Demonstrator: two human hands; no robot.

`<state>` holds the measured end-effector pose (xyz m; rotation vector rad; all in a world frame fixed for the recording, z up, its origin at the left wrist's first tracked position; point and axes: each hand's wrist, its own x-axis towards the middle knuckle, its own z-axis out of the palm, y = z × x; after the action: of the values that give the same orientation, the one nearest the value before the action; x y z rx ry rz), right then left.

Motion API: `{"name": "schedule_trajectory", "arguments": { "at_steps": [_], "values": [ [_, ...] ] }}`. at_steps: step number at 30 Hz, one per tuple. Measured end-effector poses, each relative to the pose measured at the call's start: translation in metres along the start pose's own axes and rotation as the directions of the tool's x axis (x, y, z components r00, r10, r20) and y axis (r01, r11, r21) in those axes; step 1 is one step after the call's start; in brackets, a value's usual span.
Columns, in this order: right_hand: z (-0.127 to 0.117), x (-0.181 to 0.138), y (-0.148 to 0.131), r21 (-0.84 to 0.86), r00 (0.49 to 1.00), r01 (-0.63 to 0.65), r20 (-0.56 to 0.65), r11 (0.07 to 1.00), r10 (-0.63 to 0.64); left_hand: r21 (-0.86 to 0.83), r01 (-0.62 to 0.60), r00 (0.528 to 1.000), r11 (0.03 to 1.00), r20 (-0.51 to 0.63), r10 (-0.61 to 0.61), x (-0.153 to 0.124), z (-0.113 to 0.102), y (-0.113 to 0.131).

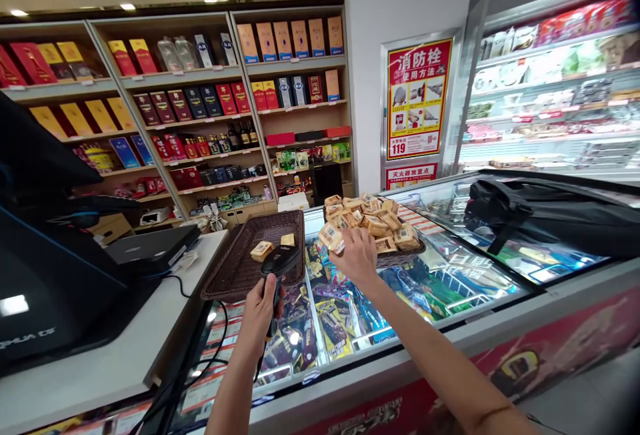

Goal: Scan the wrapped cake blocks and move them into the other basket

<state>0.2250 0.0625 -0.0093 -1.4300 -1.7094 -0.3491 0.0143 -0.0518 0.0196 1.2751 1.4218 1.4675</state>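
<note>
My left hand (259,307) is wrapped round the handle of a black barcode scanner (280,260), whose head hangs over the near right side of a brown woven basket (225,278). Inside that basket lie two small wrapped snack packets (261,251). Over on the right, my right hand (357,256) pinches a snack packet (331,237) with a printed barcode facing up. That packet is at the left edge of a heap of similar beige packets (376,223), piled in a second dark woven basket (395,259). The heap hides most of this basket.
Both baskets rest on a glass-topped freezer (465,281) full of packaged ice creams. A black bag (550,218) lies on its right part. At left stand a counter (120,348) and a dark checkout terminal (55,268); the scanner's cable (223,335) loops nearby. Stocked shelves (200,118) line the back.
</note>
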Motion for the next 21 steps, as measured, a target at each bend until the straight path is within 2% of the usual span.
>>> {"name": "schedule_trajectory", "arguments": {
  "at_steps": [5,8,11,14,17,19,21],
  "values": [
    [0.006,0.057,0.043,0.0,0.971,-0.229,-0.073,0.973,0.228,-0.008,-0.003,0.999,1.0,-0.037,0.002,0.007,-0.009,-0.009],
    [0.018,0.087,0.068,0.053,0.953,-0.284,-0.092,0.957,0.288,-0.024,0.01,0.998,1.0,-0.058,-0.011,0.013,-0.015,-0.015],
    [0.028,0.098,0.077,0.094,0.948,-0.308,-0.047,0.947,0.314,-0.047,0.022,0.998,0.999,-0.062,-0.025,0.018,-0.018,-0.019],
    [0.033,0.093,0.067,0.083,0.956,-0.285,-0.046,0.955,0.289,-0.08,0.036,0.997,0.996,-0.072,-0.041,0.022,-0.022,-0.022],
    [0.038,0.081,0.036,0.062,0.982,-0.172,-0.061,0.983,0.176,-0.129,0.04,0.991,0.991,-0.118,-0.055,0.026,-0.028,-0.023],
    [0.044,0.074,0.007,0.085,0.996,-0.088,-0.001,0.992,0.089,-0.158,0.041,0.984,0.987,-0.163,-0.067,0.028,-0.034,-0.021],
    [0.056,0.069,-0.024,0.114,0.992,-0.015,0.124,0.993,0.001,-0.175,0.045,0.974,0.983,-0.211,-0.082,0.032,-0.04,-0.018]
  ]
}}
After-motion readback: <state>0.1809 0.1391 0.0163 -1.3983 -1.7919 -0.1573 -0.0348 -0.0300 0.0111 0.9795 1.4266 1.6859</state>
